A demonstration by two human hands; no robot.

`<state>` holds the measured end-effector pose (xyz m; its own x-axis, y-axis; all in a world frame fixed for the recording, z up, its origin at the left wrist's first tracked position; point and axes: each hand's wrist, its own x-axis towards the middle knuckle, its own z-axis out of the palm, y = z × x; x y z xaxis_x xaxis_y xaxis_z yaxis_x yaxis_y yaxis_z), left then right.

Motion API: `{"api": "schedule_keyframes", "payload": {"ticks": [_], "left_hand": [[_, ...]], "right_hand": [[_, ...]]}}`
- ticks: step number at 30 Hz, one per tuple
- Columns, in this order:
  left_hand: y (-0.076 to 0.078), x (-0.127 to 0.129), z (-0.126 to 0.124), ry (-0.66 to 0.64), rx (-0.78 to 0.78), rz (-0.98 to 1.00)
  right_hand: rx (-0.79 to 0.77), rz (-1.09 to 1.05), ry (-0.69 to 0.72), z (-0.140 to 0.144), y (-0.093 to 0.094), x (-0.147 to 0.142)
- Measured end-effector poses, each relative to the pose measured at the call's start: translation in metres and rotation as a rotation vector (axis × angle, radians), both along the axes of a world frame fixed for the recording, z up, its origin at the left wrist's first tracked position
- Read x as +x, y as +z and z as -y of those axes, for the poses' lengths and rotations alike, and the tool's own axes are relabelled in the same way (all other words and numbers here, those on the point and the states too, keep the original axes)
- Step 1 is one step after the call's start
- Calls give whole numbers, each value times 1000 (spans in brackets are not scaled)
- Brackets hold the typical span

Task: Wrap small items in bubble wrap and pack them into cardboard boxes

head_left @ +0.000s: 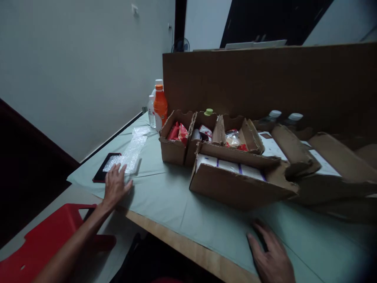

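Green tablecloth (167,204), bubble wrap (134,150) lengthwise toward bottles (160,104), left hand (114,186) and right hand (273,257) with fingers parted

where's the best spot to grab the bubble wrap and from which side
Probably the near end of the bubble wrap, pinched at its edge from the near side, where the left grip is, fingers spread. The strip lies flat, running away from there, and that end partly overlaps the dark flat object, so its edge looks easiest to reach.
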<state>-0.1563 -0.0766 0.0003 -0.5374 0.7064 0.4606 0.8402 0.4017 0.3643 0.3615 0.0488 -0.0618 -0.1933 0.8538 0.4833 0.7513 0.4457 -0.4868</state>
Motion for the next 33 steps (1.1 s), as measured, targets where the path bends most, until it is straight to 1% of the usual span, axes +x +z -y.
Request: {"api": "schedule_keyframes", "payload": {"ticks": [2, 3, 4, 6, 8, 10, 12, 15, 17, 18, 19, 20, 22, 24, 25, 28, 30, 32, 33], "left_hand": [[3, -10, -13, 77, -36, -10], [4, -11, -22, 87, -57, -15], [4, -9, -31, 74, -78, -21], [6, 0, -46, 5, -114, -30], [7, 16, -50, -63, -122, -31], [8, 39, -43, -146, -120, -34], [6, 71, -29, -291, -130, -41], [-3, 129, -6, -547, -98, -75], [-9, 168, 3, -648, -44, -85], [-12, 186, 6, -680, -22, -79], [-15, 201, 8, -710, -13, -66], [-16, 214, 8, -746, -10, -48], [-16, 232, 8, -832, -16, -5], [-13, 238, 6, -892, -9, 36], [-10, 238, 4, -901, -1, 46], [-2, 229, -5, -866, -12, 11], [0, 221, -12, -847, -103, -33], [0, 213, -17, -864, -199, -54], [0, 210, -18, -884, -219, -50]], "right_hand": [[24, 35, -3, 0, 2, -2], [29, 47, 0, 0, 3, -2], [31, 55, 5, 0, 4, -3], [32, 52, -2, 3, 11, -5], [-5, 17, -18, 12, 21, -12], [-104, -51, -8, 24, 33, -24], [-220, -135, 55, 39, 46, -43], [-401, -240, 210, 60, 63, -79], [-587, -297, 289, 68, 70, -103], [-670, -320, 297, 70, 72, -113], [-718, -325, 281, 70, 74, -121], [-736, -317, 243, 69, 74, -127], [-692, -265, 152, 64, 72, -133], [-600, -200, 98, 60, 70, -134], [-553, -172, 94, 57, 69, -133], [-442, -110, 99, 50, 67, -121], [-410, -73, 63, 43, 65, -105], [-412, -5, 11, 39, 63, -84], [-406, 39, -13, 38, 62, -72]]}}
